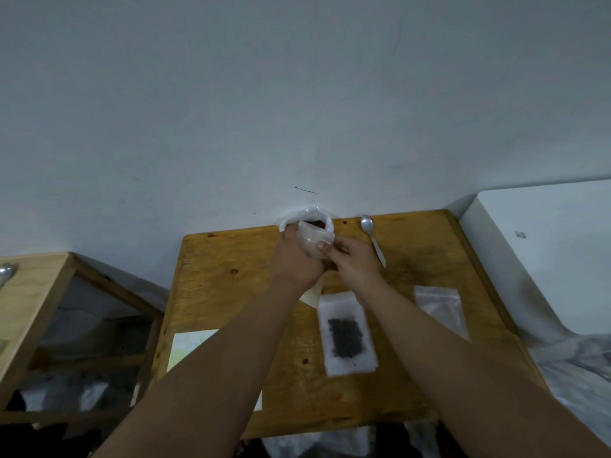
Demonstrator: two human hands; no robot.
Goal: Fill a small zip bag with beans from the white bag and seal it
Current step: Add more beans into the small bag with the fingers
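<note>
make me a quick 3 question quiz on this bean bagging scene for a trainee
1. True or false: the spoon lies on the table, right of the white bag.
2. Who holds the small zip bag? A left only, B right only, C both.
3. Fill in: the filled zip bag lies ___ of the empty zip bag.

Key: 1 true. 2 C: the left hand and the right hand each have a grip on it. 3 left.

Orange-brown wooden surface (pixel 231 292); white bag (pixel 291 217) with brown beans (pixel 315 223); silver spoon (pixel 372 234); clear zip bag (pixel 347 332) of black beans.
</note>
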